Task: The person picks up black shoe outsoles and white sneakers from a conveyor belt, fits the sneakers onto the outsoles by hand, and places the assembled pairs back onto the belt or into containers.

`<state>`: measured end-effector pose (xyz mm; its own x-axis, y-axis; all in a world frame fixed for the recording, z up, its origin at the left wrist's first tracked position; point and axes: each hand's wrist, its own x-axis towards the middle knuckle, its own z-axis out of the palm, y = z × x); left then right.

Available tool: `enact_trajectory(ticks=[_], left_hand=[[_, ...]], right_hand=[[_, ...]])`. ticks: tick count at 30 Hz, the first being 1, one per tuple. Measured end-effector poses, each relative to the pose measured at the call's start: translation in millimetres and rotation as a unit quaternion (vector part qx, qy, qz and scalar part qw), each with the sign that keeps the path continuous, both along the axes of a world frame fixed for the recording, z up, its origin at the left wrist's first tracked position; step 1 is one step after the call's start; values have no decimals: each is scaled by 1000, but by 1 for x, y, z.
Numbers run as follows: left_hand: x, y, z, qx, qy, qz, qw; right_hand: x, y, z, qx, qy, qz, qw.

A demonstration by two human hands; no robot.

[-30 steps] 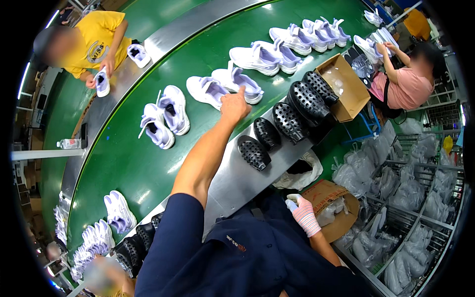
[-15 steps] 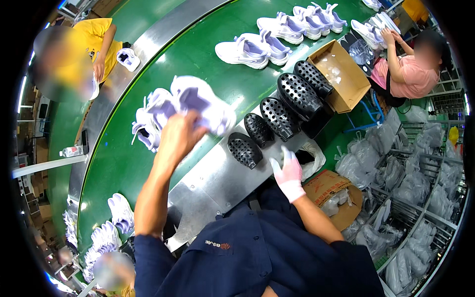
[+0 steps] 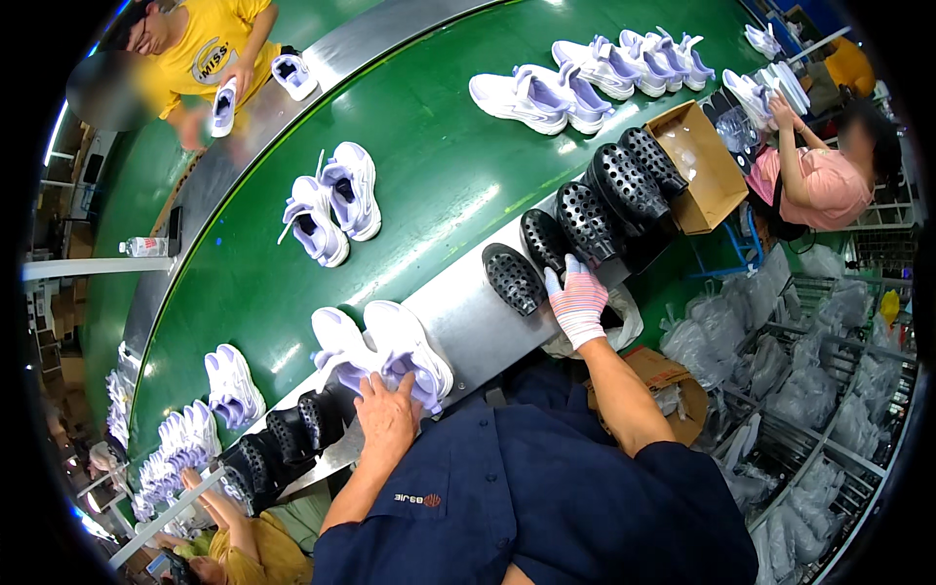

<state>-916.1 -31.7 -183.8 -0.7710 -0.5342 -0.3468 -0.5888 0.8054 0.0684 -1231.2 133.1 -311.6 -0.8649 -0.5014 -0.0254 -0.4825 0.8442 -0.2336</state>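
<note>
My bare left hand holds a white sneaker with lilac lining by its collar, close to my body on the metal ledge. Another white sneaker stands right beside it, toe pointing away from me. A thin striped glove covers my right hand. Its thumb and fingers close around the narrow end of a black perforated shoe last. Another black last lies just left of that one, and several more run off to the right in a row.
On the green belt rest a sneaker pair and a far row of sneakers. An open cardboard box stands beyond the lasts. More black lasts sit at lower left. Co-workers are left and right; racks hold bagged items.
My left hand has brought white sneakers from the belt toward me onto the ledge. My right hand has gone from open beside the lasts to gripping one. The view has shifted.
</note>
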Motion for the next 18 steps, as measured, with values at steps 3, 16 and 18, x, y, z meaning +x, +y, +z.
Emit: enact_trajectory(ticks=[3, 16, 18], left_hand=[[-31, 4, 24, 82, 99, 53, 990], [-133, 15, -40, 416, 313, 83, 850], [-139, 20, -44, 510, 304, 134, 793]], right_hand=[[12, 16, 2, -33, 45, 30, 998], [76, 76, 105, -144, 105, 49, 983], [90, 77, 122, -228, 39, 37, 972]])
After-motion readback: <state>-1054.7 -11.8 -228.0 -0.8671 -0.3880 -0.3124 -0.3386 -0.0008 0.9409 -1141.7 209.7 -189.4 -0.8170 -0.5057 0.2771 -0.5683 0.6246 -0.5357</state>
